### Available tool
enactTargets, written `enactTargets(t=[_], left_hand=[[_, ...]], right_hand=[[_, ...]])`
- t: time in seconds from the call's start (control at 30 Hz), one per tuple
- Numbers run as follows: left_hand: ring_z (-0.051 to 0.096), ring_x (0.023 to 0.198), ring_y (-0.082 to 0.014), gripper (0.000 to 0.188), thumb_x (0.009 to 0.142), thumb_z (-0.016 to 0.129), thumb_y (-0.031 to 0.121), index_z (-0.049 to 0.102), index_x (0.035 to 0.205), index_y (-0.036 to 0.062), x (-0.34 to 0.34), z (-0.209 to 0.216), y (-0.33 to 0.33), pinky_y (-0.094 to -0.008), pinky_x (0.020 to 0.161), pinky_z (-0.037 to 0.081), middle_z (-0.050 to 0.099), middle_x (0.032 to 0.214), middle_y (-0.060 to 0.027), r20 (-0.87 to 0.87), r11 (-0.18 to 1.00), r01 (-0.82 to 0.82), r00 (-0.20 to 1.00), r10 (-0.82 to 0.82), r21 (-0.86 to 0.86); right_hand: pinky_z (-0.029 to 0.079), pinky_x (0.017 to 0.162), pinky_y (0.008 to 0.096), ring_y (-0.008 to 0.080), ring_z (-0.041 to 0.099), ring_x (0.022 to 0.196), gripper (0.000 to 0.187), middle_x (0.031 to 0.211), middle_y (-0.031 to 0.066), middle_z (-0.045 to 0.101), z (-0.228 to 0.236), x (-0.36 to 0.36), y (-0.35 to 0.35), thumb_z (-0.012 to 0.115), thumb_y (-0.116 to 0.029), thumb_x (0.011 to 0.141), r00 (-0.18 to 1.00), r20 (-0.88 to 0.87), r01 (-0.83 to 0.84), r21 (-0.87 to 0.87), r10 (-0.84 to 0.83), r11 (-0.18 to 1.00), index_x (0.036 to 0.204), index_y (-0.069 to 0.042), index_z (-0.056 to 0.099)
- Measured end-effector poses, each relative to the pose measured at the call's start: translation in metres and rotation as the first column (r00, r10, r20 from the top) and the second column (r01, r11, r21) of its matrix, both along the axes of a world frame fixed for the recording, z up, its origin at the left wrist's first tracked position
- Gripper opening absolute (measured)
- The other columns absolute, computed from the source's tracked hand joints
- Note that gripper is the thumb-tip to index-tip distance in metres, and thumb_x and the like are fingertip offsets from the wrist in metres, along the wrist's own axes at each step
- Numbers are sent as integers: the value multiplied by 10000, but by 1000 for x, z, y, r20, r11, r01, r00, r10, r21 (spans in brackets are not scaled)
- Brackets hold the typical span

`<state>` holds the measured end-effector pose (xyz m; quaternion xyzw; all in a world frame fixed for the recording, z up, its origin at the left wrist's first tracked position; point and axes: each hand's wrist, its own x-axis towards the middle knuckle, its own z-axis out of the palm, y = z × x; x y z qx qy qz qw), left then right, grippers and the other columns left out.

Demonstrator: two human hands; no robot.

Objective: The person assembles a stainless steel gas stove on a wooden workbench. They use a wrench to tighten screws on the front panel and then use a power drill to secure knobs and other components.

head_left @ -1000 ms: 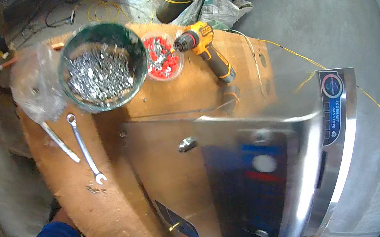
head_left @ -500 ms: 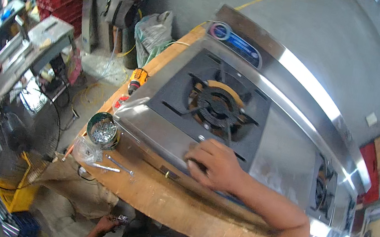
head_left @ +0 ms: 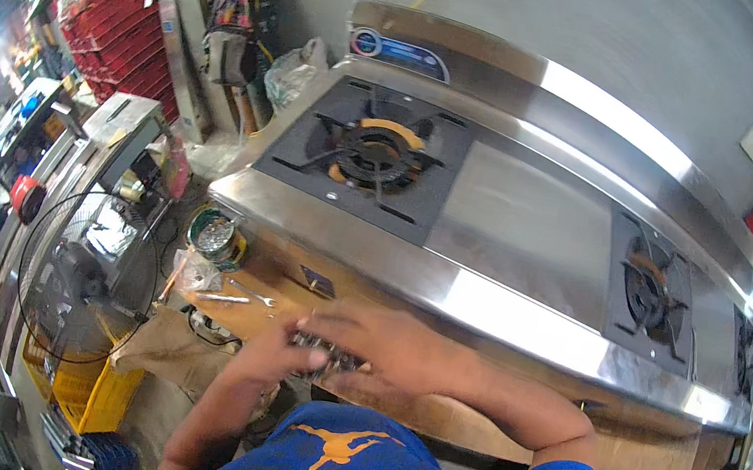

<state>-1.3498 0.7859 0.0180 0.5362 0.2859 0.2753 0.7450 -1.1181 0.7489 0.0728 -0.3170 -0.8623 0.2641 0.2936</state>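
Note:
My two hands meet in front of my chest, over the near edge of the wooden table (head_left: 483,433). A cluster of small dark and silvery metal parts (head_left: 333,358) lies in my left hand (head_left: 275,354), its fingers curled around them; their exact kind is too blurred to make out. From the right, my right hand (head_left: 402,348) reaches over the same parts, its fingers smeared by motion. Beyond the hands stands a long stainless steel gas stove (head_left: 532,212) with black burner grates (head_left: 376,154).
Left on the table are a tub of small metal pieces (head_left: 217,235), a clear plastic bag (head_left: 201,273) and a wrench (head_left: 253,294). A floor fan (head_left: 82,274) and a yellow crate (head_left: 92,391) stand on the left. Red stacked bins (head_left: 124,40) are farther back.
My right hand has left the stove's front edge and come back toward my chest. My left hand has risen from low beside the table, bringing the metal parts up to it.

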Motion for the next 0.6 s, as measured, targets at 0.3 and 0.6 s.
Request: enactTargets(t=[0.3,0.6], left_hand=[[656,941,-204,402,787,840,327,707,1013,23,209,49,64,-329,805,528,647,1134,-117,-220,534,105,963,157,839],[625,1111,-279,408,763,854,340,735,1021,48,281,29,63,-392,929,507,556,1368,-162,-158,244,95,955,252,965]], right_hand=[[512,877,437,349,637,1012,608,1086,145,659,17,192,-26,862,-397,715,674,126,738,-94,-728,668,1152,-61,607],[476,911,464,393,576,1069,556,1098,179,625,-24,258,-12,829,-427,724,602,212,752,174,-770,635,1063,-50,600]])
